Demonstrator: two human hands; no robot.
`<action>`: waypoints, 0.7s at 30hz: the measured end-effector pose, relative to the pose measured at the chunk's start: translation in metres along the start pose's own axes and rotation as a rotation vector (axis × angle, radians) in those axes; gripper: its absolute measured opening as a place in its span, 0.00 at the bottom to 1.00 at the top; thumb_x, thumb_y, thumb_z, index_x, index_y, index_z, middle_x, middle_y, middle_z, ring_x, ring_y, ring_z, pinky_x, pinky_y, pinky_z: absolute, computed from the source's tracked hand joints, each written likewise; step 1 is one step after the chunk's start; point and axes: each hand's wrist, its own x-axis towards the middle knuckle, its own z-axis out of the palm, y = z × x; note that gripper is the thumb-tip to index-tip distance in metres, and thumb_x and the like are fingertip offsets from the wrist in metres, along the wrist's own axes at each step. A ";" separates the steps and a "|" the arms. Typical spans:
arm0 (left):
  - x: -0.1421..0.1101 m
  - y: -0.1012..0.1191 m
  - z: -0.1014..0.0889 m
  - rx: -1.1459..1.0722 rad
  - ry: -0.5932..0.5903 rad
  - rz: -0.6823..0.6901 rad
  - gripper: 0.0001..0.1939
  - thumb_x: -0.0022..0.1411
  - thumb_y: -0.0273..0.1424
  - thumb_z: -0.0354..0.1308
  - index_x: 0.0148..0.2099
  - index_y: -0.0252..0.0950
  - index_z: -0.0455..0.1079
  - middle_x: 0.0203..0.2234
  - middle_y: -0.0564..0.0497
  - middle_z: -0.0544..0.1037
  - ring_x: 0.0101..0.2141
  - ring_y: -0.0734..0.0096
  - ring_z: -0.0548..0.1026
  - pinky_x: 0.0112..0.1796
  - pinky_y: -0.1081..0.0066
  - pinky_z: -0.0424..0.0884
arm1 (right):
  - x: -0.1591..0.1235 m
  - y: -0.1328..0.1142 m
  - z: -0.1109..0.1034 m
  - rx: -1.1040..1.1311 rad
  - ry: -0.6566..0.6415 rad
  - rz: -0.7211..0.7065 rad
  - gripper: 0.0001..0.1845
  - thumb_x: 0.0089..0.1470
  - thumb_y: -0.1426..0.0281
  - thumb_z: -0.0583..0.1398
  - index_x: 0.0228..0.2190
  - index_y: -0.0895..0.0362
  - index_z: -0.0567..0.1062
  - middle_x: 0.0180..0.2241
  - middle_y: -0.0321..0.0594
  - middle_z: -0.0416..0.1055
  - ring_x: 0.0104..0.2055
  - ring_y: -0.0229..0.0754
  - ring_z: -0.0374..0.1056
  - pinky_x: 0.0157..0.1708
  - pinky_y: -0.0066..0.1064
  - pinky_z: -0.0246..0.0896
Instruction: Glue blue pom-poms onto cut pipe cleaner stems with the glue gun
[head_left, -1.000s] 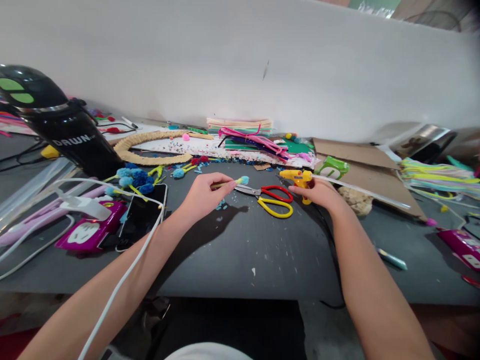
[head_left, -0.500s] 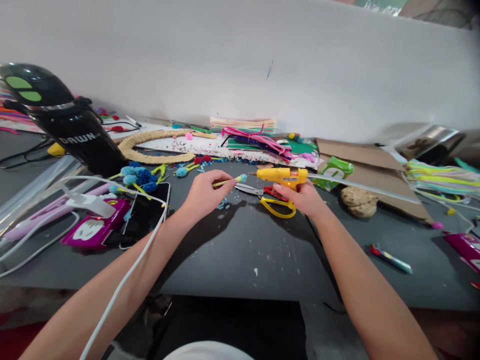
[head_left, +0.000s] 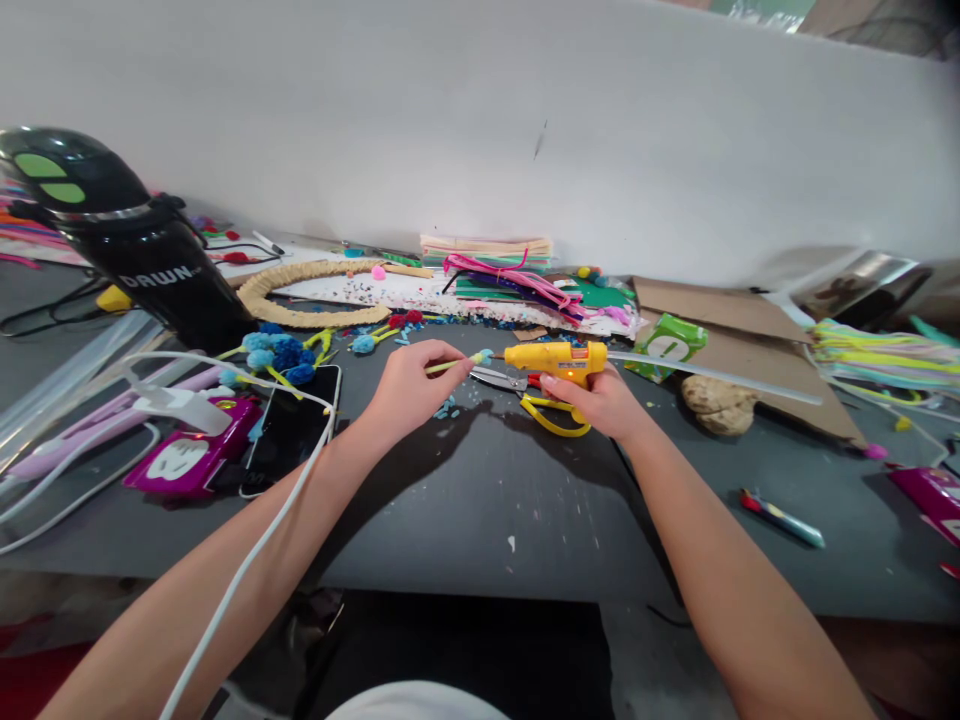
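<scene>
Two items in hand above the grey tabletop (head_left: 465,520). Green stem (head_left: 444,368): thin, straight, capped by a small, fuzzy, light-blue tip (head_left: 484,356); pinched between thumb and fingers of the left hand (head_left: 420,388), tip pointing right. Glue gun (head_left: 555,357): yellow, small orange glow on its body, clear glue stick (head_left: 712,374) out the back; right hand (head_left: 606,402) wrapped round its handle, thumb on the near side. Nozzle at the blue tip; contact cannot be resolved. Scissors (head_left: 556,418), red and yellow handles, lie below, partly hidden; blue clippings (head_left: 447,408) nearby.

Change from preceding frame: gun shifted slightly left and lower, closing the gap at the tip. Left hand practically unchanged.
</scene>
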 end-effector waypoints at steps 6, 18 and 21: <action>0.000 0.002 0.000 -0.010 -0.008 0.000 0.17 0.59 0.44 0.61 0.34 0.33 0.77 0.29 0.47 0.79 0.30 0.70 0.74 0.35 0.72 0.72 | -0.001 -0.004 0.002 -0.009 -0.021 -0.043 0.17 0.52 0.58 0.65 0.41 0.53 0.80 0.38 0.39 0.80 0.40 0.49 0.76 0.43 0.41 0.73; -0.001 0.006 -0.001 0.005 -0.005 -0.016 0.16 0.60 0.42 0.60 0.34 0.33 0.77 0.29 0.48 0.79 0.31 0.69 0.74 0.35 0.73 0.72 | -0.001 -0.004 -0.001 -0.073 -0.050 -0.077 0.19 0.54 0.57 0.64 0.44 0.54 0.79 0.42 0.40 0.79 0.43 0.49 0.75 0.44 0.38 0.72; -0.001 0.006 -0.001 0.003 -0.005 -0.014 0.16 0.60 0.42 0.60 0.34 0.33 0.77 0.29 0.48 0.79 0.31 0.69 0.75 0.35 0.73 0.72 | -0.001 -0.005 0.000 -0.078 -0.057 -0.081 0.18 0.54 0.57 0.64 0.44 0.54 0.79 0.42 0.40 0.79 0.43 0.49 0.75 0.46 0.39 0.71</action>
